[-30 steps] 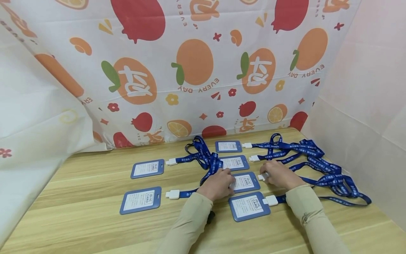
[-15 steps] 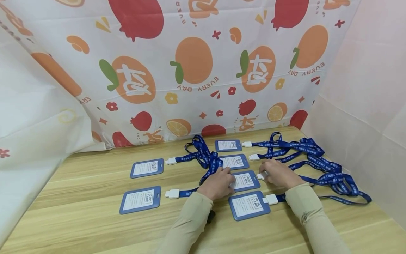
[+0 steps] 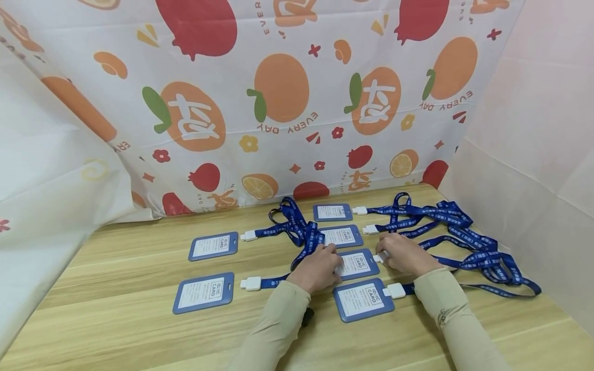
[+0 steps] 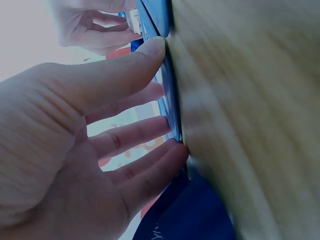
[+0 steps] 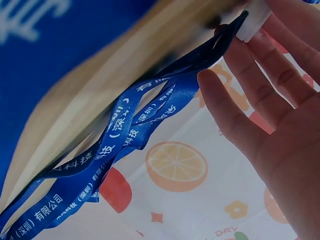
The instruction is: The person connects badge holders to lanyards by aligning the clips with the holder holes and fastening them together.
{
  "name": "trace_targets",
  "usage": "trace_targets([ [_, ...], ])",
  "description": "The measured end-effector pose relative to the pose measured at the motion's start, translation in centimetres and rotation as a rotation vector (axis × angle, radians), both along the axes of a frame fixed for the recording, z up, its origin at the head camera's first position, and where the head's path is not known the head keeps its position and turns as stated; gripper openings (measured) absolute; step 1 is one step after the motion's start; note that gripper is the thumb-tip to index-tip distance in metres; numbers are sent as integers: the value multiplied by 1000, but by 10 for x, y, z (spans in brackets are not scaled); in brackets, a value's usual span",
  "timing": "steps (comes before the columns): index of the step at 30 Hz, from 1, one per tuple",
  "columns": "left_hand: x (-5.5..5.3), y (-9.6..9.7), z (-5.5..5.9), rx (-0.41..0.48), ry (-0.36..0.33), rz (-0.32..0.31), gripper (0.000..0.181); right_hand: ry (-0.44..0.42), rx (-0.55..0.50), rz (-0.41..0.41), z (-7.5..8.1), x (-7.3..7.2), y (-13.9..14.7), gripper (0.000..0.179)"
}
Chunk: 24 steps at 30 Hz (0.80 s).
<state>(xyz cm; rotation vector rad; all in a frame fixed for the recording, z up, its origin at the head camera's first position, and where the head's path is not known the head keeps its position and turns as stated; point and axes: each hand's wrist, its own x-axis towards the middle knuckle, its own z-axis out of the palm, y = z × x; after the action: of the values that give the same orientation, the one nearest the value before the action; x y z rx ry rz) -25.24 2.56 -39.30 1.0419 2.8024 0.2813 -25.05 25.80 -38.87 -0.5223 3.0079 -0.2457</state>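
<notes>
My left hand holds a blue ID card holder, the third one back-to-front in the right column. In the left wrist view its thumb and fingers are spread along the flat holder. My right hand pinches the white plastic clip of a blue lanyard at the holder's slotted end. Fingers partly cover that clip, so whether it is hooked through the slot I cannot tell. In the right wrist view the clip sits between the fingers, with the printed lanyard trailing away.
Other card holders lie flat around: the nearest right one, two behind, and two at left, including the front left holder. White clips end their lanyards. Tangled blue lanyards cover the right side. A fruit-print cloth stands behind the wooden table.
My right hand has shifted slightly left, bringing the white clip from just beside the card holder up to its slotted end. The left hand stays on the holder.
</notes>
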Motion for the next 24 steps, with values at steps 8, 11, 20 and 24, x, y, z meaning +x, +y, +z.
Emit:
trace_targets([
  [8,-1,0,-1,20,-8,-1,23,-7,19,-12,0,-1,-1,22],
  [11,-1,1,-1,16,-9,3,23,-8,19,-13,0,0,-1,23],
  [20,-1,1,0,-1,-5,-2,23,-6,10,5,-2,-2,0,21],
  [24,-1,1,1,-5,-8,-2,23,-4,3,-1,-1,-1,0,21],
])
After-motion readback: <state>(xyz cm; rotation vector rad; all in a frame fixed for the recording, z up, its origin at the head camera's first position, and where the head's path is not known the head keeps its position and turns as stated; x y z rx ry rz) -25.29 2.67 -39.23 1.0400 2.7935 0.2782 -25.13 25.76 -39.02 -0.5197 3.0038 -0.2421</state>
